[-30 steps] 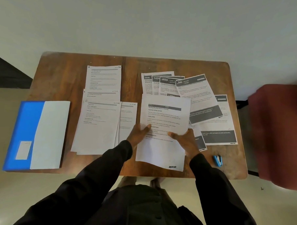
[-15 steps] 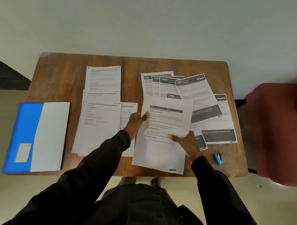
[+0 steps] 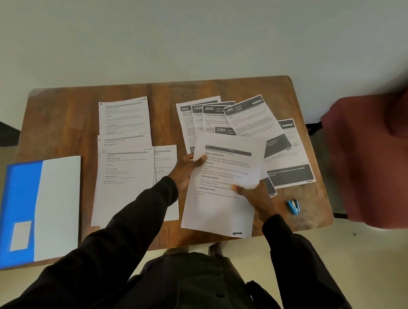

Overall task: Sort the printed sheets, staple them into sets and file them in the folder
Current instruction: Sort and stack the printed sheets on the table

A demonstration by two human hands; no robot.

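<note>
The held sheet point(image 3: 224, 202) covers the lower parts of the fanned dark-banner sheets point(image 3: 246, 118). One banner number behind it reads only in part, and all body text there is too small to read. The left grip point(image 3: 186, 170) shows a thumb on the sheet's edge, with its fingers hidden beneath; the right grip point(image 3: 252, 194) likewise. The left sleeve point(image 3: 134, 221) hides the near corners of the plain sheets point(image 3: 125, 174). At the right, a maroon shape point(image 3: 373, 157) is blurred and cut off by the picture's edge; what it is cannot be told. The small blue stapler point(image 3: 293, 207) shows no detail.
</note>
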